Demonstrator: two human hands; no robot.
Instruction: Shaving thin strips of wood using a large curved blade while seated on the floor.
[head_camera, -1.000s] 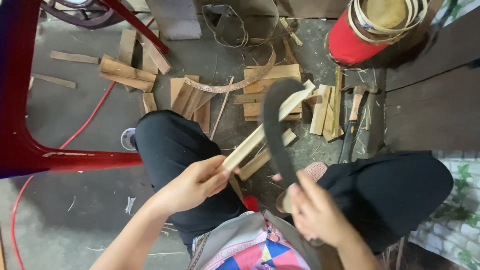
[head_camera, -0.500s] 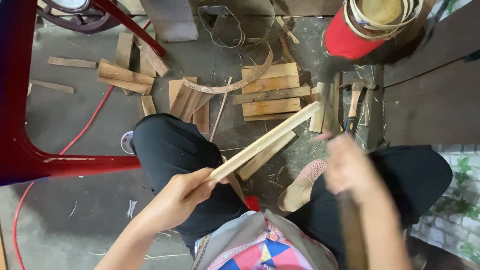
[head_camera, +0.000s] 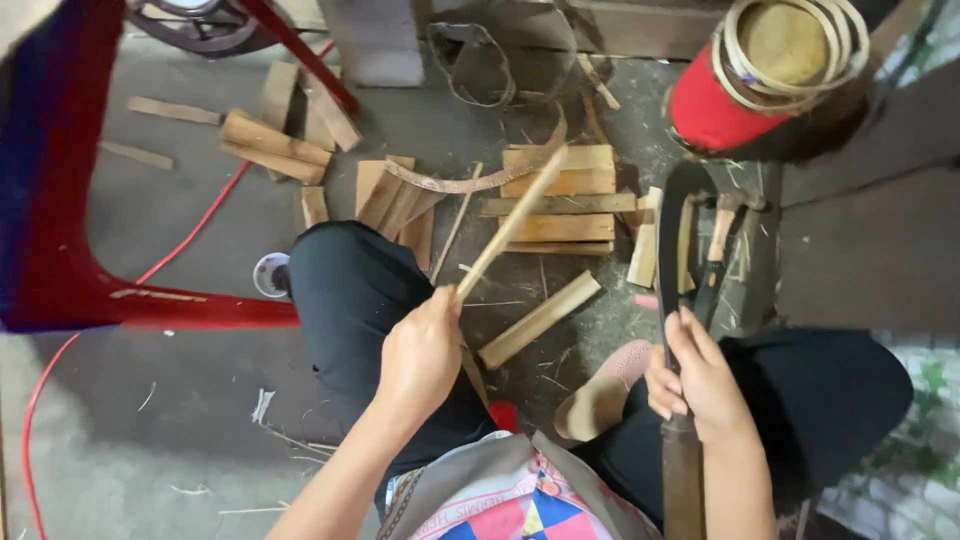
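Note:
My left hand (head_camera: 422, 352) grips a thin bamboo strip (head_camera: 513, 220) that points up and away over my left knee. My right hand (head_camera: 695, 375) holds the wooden handle of a dark curved knife (head_camera: 672, 235), its blade standing up above my right knee. The blade and the strip are apart. A wider split bamboo piece (head_camera: 540, 320) lies on the floor between my legs, in front of my pink shoe (head_camera: 600, 392).
Several cut bamboo slats (head_camera: 555, 200) and offcuts lie on the concrete floor ahead. A red stool with coiled rattan (head_camera: 760, 70) stands at the upper right, a red frame (head_camera: 60, 200) and red cable at the left. Tools (head_camera: 722, 235) lie by the knife.
The wider bamboo piece has dropped to the floor; my left hand now holds only a thin strip. My right hand swung the knife back out to the right.

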